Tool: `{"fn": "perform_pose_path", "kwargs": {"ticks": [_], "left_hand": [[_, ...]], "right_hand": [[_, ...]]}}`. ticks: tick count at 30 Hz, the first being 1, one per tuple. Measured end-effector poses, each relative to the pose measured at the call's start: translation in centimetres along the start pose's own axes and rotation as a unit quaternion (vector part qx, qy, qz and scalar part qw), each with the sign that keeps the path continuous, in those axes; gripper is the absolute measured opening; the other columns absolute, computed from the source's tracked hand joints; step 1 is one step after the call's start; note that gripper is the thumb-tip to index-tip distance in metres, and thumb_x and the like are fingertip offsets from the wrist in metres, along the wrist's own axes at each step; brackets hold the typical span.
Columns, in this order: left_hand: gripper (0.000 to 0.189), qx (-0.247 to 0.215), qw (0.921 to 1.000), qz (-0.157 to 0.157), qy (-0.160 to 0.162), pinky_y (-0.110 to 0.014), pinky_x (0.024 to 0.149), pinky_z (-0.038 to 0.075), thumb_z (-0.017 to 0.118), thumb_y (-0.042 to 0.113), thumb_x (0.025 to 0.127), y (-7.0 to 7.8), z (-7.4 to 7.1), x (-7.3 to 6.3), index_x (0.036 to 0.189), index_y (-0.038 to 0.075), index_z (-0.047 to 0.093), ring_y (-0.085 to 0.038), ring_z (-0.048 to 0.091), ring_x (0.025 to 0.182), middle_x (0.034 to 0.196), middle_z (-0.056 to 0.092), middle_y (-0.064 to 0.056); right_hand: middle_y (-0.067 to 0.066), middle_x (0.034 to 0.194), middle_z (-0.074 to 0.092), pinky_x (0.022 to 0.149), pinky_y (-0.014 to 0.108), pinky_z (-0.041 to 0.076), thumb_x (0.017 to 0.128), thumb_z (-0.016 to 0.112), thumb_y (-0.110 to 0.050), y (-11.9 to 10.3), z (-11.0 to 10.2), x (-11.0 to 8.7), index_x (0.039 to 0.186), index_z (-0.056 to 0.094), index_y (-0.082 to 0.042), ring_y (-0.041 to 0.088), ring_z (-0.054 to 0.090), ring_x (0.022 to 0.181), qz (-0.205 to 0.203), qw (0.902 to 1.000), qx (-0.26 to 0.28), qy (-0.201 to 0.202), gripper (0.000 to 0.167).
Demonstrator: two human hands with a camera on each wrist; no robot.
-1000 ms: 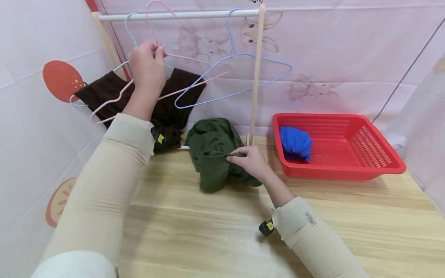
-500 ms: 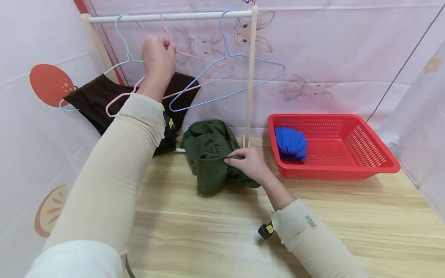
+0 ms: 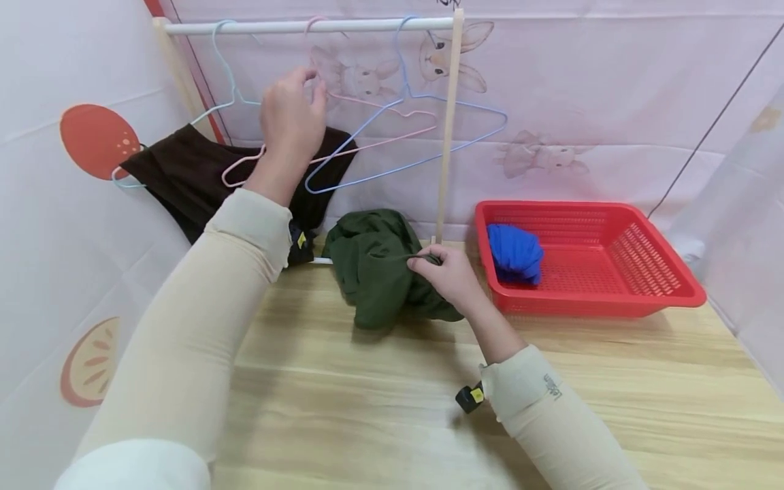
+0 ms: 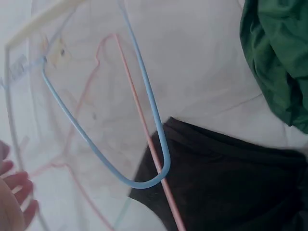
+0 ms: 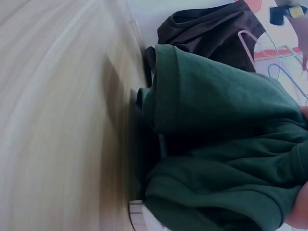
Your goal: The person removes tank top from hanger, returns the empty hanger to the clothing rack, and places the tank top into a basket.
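Seemingly, the step was hooking the pink hanger [image 4: 139,105] on the rail [image 3: 367,26]: the left grip [image 3: 291,112] was loosely parted beside it; the right grip [image 3: 448,273] pinched the green cloth [image 3: 376,272] on the tabletop [image 3: 343,388]. Probably the cloth needed both grips next.

A dark green cloth garment [image 3: 376,272] lies bunched on the wood-grain desk [image 3: 367,395], one edge raised. A thin pink hanger [image 4: 140,110] hangs from the white rail [image 3: 367,26].
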State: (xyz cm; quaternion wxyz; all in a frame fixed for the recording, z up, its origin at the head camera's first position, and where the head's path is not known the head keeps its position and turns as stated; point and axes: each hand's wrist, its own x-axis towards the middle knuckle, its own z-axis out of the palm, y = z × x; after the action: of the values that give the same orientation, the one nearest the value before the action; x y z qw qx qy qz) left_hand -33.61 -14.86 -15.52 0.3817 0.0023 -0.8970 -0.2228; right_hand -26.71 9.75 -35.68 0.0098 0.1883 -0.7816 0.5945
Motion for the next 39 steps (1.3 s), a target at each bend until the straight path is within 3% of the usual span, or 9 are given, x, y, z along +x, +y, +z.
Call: {"fn": "perform_pose_path", "kwargs": {"ticks": [3, 6, 9, 11, 16, 21, 25, 30, 39], "left_hand": [[0.028, -0.050, 0.9872, 0.118, 0.095, -0.039, 0.086, 0.049, 0.052, 0.024, 0.100, 0.8, -0.4, -2.6, 0.111, 0.007, 0.072, -0.028, 0.064, 0.097, 0.105, 0.073, -0.009], [0.023, -0.116, 0.9523, 0.234, 0.159, -0.040, 0.070, 0.048, 0.056, 0.016, 0.096, 1.3, -0.4, -5.6, 0.096, 0.002, 0.074, -0.028, 0.060, 0.075, 0.084, 0.071, -0.012], [0.020, -0.170, 0.9183, 0.314, 0.172, -0.039, 0.060, 0.046, 0.059, 0.014, 0.092, 0.8, 0.3, -8.8, 0.087, 0.000, 0.073, -0.025, 0.055, 0.062, 0.072, 0.066, -0.011], [0.025, -0.185, 0.9101, 0.344, 0.138, -0.037, 0.058, 0.047, 0.061, 0.021, 0.093, 0.1, 1.2, -10.7, 0.089, -0.001, 0.072, -0.023, 0.056, 0.060, 0.072, 0.067, -0.010], [0.083, -0.174, 0.9310, 0.302, -0.109, -0.039, 0.091, 0.052, 0.057, 0.068, 0.086, -2.6, 4.2, -15.5, 0.136, 0.002, 0.054, -0.024, 0.064, 0.106, 0.117, 0.067, -0.012], [0.131, -0.140, 0.9196, 0.200, -0.308, -0.048, 0.117, 0.028, 0.072, 0.075, 0.065, -4.3, 8.1, -18.6, 0.159, 0.020, -0.001, -0.023, 0.016, 0.151, 0.164, 0.017, -0.009], [0.141, -0.133, 0.9200, 0.177, -0.323, -0.052, 0.119, 0.022, 0.084, 0.065, 0.061, -4.5, 10.8, -19.5, 0.157, 0.025, -0.010, -0.021, 0.000, 0.153, 0.166, 0.004, -0.005], [0.137, -0.096, 0.9320, 0.186, -0.296, -0.064, 0.117, 0.007, 0.088, 0.049, 0.065, -4.3, 13.5, -19.4, 0.158, 0.023, -0.008, -0.020, -0.009, 0.153, 0.167, 0.002, 0.002], [0.086, -0.100, 0.9430, 0.203, -0.244, -0.068, 0.115, 0.006, 0.078, 0.023, 0.080, -2.7, 16.7, -20.5, 0.153, 0.014, 0.031, -0.025, 0.015, 0.152, 0.160, 0.032, -0.007]], "right_hand": [[0.005, 0.092, 0.071, 0.077, 0.030, 0.050, 0.088, 0.071, -0.025, -0.2, -0.3, 0.4, 0.086, 0.073, -0.006, 0.018, 0.061, 0.091, -0.014, 0.9991, 0.024, 0.032, 0.019], [0.003, 0.079, 0.067, 0.070, 0.029, 0.048, 0.087, 0.074, -0.033, -0.5, -0.6, 0.5, 0.084, 0.072, -0.006, 0.018, 0.059, 0.084, -0.021, 0.9977, 0.029, 0.058, 0.026], [0.001, 0.069, 0.058, 0.062, 0.030, 0.043, 0.086, 0.075, -0.039, -1.0, -0.9, 0.6, 0.079, 0.068, -0.007, 0.019, 0.054, 0.078, -0.028, 0.9960, 0.025, 0.081, 0.034], [0.000, 0.066, 0.054, 0.058, 0.030, 0.041, 0.085, 0.076, -0.038, -1.3, -1.2, 0.7, 0.077, 0.065, -0.006, 0.019, 0.052, 0.074, -0.032, 0.9941, 0.033, 0.099, 0.035], [-0.003, 0.062, 0.046, 0.049, 0.028, 0.035, 0.085, 0.069, -0.016, -2.6, -1.7, 1.2, 0.071, 0.056, -0.009, 0.015, 0.045, 0.063, -0.038, 0.9863, 0.091, 0.132, 0.021], [0.001, 0.076, 0.051, 0.056, 0.025, 0.042, 0.083, 0.056, 0.000, -3.8, -1.9, 1.4, 0.072, 0.050, -0.011, 0.016, 0.048, 0.075, -0.064, 0.9779, 0.167, 0.109, 0.017], [0.004, 0.091, 0.060, 0.069, 0.025, 0.049, 0.080, 0.051, 0.009, -4.5, -1.6, 1.4, 0.071, 0.048, -0.010, 0.022, 0.053, 0.092, -0.114, 0.9640, 0.233, 0.057, 0.022], [0.001, 0.078, 0.066, 0.065, 0.024, 0.047, 0.078, 0.044, 0.014, -5.1, -1.4, 1.0, 0.069, 0.045, -0.013, 0.019, 0.056, 0.079, -0.150, 0.9433, 0.296, -0.012, 0.028], [0.004, 0.068, 0.060, 0.089, 0.038, 0.053, 0.078, 0.033, 0.014, -5.6, -1.3, 0.9, 0.070, 0.038, -0.013, 0.025, 0.063, 0.082, -0.179, 0.8584, 0.461, -0.139, 0.028]]}}
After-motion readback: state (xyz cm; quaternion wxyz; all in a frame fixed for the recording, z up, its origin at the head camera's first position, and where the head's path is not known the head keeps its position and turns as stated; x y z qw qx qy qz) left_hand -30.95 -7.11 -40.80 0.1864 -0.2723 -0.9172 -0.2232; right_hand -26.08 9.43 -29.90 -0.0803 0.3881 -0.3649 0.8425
